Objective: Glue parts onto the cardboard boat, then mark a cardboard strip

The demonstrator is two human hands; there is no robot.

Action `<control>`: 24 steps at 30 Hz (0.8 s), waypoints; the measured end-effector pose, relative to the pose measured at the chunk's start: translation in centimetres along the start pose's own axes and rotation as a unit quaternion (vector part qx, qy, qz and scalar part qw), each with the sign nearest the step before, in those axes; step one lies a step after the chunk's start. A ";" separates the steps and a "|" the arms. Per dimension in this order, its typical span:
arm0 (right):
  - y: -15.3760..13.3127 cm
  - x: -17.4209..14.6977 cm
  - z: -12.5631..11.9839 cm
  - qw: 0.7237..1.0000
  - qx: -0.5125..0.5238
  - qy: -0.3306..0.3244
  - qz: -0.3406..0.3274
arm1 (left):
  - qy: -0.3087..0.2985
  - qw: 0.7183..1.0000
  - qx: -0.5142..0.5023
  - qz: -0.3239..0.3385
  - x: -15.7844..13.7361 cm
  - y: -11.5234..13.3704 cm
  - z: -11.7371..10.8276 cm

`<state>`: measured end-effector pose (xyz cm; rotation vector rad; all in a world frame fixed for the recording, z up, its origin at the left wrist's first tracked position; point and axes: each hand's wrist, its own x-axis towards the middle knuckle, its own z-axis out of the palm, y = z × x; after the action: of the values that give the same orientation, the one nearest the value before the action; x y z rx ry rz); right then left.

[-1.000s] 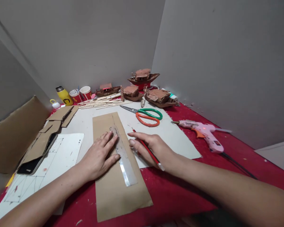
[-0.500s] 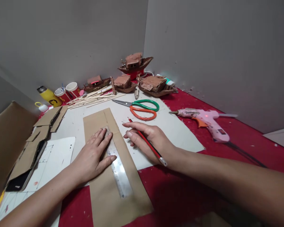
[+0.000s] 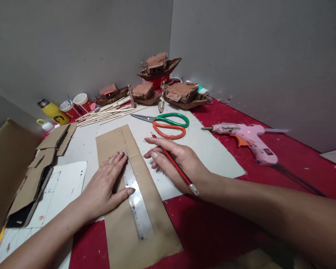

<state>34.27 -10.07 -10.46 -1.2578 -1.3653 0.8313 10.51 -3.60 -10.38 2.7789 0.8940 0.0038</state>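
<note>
My left hand [image 3: 106, 186] lies flat with its fingers stretched out, pressing a clear, shiny ruler [image 3: 140, 213] onto a long piece of brown cardboard [image 3: 114, 239]. Its fingertips rest near the ruler's far end and cover part of it. A faint pencil line runs along the cardboard past that end. A red and black pencil [image 3: 175, 164] is held in my right hand [image 3: 182, 164], its point tilted up and away above the white sheet [image 3: 210, 157]. This hand hovers to the right of the cardboard, not touching the ruler.
Scissors [image 3: 168, 125] with green and orange handles lie beyond my right hand. A pink glue gun [image 3: 249, 138] is at right. Model boats [image 3: 182, 95], thin sticks [image 3: 106, 114], paper cups [image 3: 82, 102] and a yellow bottle [image 3: 53, 112] stand behind. Cardboard scraps [image 3: 30, 186] cover a phone [image 3: 24, 218] at left.
The ruler has shifted slightly left and nearer on the cardboard, and my left fingers have drawn closer together. My right hand keeps the pencil in much the same place. The view has tilted slightly.
</note>
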 end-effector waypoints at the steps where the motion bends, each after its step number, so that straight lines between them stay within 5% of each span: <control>1: 0.0 0.0 0.0 1.000 -0.005 0.000 0.000 | -0.004 1.000 0.003 0.001 0.0 0.0 0.0; 16: 0.3 0.0 0.2 0.996 0.079 -0.017 0.024 | 0.001 0.999 0.037 0.024 0.2 0.2 0.0; 24: 1.3 1.8 1.6 0.978 0.148 -0.009 0.145 | 0.016 0.998 0.048 0.026 0.4 0.1 0.1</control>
<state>33.24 -7.77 -11.63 -1.2296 -1.0360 1.2032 10.85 -3.49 -10.50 2.8984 0.8513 0.0132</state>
